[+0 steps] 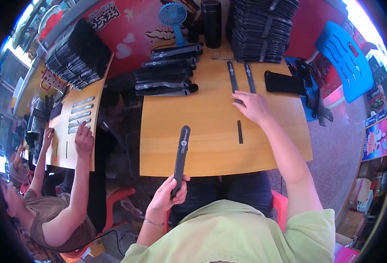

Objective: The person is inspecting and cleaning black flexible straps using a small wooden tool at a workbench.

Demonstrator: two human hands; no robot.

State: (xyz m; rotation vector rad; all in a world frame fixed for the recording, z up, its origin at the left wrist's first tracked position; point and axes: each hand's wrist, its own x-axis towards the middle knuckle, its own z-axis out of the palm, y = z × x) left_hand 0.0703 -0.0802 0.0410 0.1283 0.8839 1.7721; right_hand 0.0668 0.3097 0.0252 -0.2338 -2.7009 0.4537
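Observation:
Upright in front of my body, a long flat black strap (182, 149) with a rounded end and white print is held in my left hand (168, 195), fingers closed around its lower end. Across the table, my right hand (250, 105) has its thumb and fingers at the near end of another black strap (232, 76), seemingly pinching it; the fingers partly cover that end. Just to its right lies a similar strap (249, 79). A short dark strip (240, 132) rests on the wooden table (193, 114), nearer to me.
Bundled black straps (167, 70) lie at the table's far left. Behind stand a blue fan (173, 17), a black bottle (211, 24) and a tall strap stack (263, 33). A black pouch (284, 83) lies right, near a blue chair (344, 61). A co-worker (55, 215) handles straps at the left table.

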